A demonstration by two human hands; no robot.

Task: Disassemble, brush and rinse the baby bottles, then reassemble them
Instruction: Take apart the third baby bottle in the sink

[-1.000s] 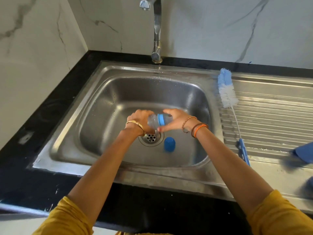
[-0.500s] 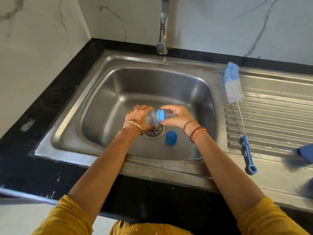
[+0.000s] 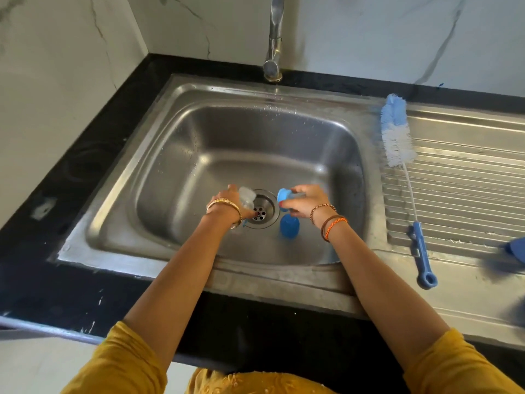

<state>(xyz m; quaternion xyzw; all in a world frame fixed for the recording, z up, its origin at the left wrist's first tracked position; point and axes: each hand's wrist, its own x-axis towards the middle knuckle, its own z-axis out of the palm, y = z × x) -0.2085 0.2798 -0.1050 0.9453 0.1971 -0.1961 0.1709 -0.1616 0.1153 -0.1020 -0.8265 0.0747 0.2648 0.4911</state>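
Observation:
Low in the steel sink (image 3: 170, 155), my left hand (image 3: 227, 206) grips a clear bottle body (image 3: 246, 196) just left of the drain (image 3: 262, 209). To the right of the drain, my right hand (image 3: 306, 201) holds the blue collar with its nipple (image 3: 284, 195), apart from the bottle. A blue cap (image 3: 289, 227) stands on the sink floor just below my right hand. On the draining board at the right lies a blue and white bottle brush (image 3: 397, 140).
The tap (image 3: 273, 38) hangs over the sink's back edge. A black counter (image 3: 85, 166) borders the sink, with marble walls behind it. A blue object (image 3: 515, 248) shows partly at the right edge of the ribbed draining board (image 3: 468, 189).
The collar has come off the bottle. My hands have drawn apart, the left with the bottle body, the right with the blue collar.

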